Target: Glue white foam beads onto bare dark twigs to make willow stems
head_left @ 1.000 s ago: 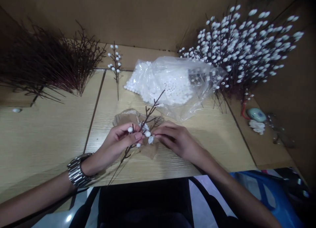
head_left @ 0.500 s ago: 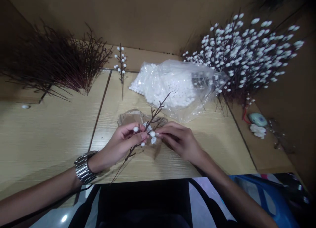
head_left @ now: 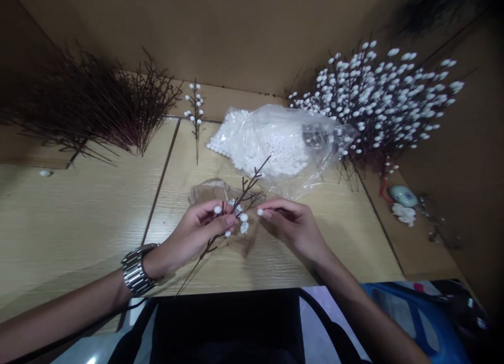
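Twig (head_left: 244,190), partly out of sight behind left hand (head_left: 201,225)

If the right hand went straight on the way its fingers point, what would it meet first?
Most likely the nearest white bead on the twig held in the left hand. The right hand would lead with its pinched bead; relative depth is unclear from this one view.

No legible text, label, brand, number or sign on anything in view
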Demonstrator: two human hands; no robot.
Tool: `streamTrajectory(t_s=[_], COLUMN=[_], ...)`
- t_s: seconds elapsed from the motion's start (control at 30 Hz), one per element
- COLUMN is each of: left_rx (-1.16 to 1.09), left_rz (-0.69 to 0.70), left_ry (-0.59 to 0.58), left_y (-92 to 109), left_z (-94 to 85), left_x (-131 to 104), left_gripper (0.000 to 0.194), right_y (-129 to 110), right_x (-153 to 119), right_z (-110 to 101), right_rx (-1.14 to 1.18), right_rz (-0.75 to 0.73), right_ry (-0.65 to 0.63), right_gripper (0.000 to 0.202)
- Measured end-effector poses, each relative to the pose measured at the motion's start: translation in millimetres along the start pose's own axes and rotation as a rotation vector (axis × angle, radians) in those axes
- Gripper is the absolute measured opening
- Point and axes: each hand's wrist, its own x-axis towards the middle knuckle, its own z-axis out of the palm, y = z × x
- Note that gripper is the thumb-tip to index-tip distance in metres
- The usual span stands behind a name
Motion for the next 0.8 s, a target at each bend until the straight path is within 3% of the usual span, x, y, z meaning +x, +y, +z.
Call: streamTrajectory(t_s=[0.1, 0.2, 0.4, 0.8], left_rx=[0.032, 0.071, 0.146, 0.162], left_rz=[-0.003, -0.006, -0.024, -0.059], left_ry=[0.004, 0.003, -0.019, -0.092], left_y=[1, 1, 2, 2], left_z=[-0.1, -0.3, -0.1, -2.1], left_x=[0, -2, -2, -2], left_gripper=[0.011, 0.014, 0.025, 0.027], right_y=[0, 0, -4, -4], right_x=[-4, -6, -11, -12], right_z=[4, 12, 26, 36], right_rx=[0.329, 0.455, 0.312, 0.31], right_rz=[0.125, 0.118, 0.03, 0.074], right_ry=[0.074, 0.082, 0.075, 0.043], right_gripper=[0.014, 0.014, 0.009, 0.006])
